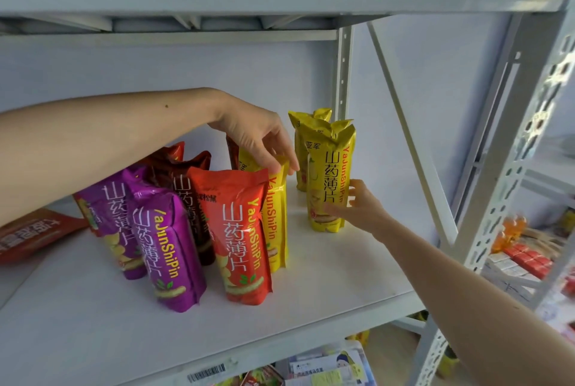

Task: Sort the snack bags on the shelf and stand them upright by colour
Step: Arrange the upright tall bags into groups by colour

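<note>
Snack bags stand upright on a white shelf. At the right is a yellow group: the front yellow bag with two more yellow bags behind it. My right hand touches the front bag's lower right side. My left hand reaches over and pinches the top of another yellow bag, which stands behind an orange-red bag. Two purple bags stand at front left, dark brown bags behind them.
A red bag lies flat at the shelf's left edge. A metal upright post and a diagonal brace stand behind the yellow group. Bare shelf lies in front of the bags. Lower shelves and a neighbouring rack hold other goods.
</note>
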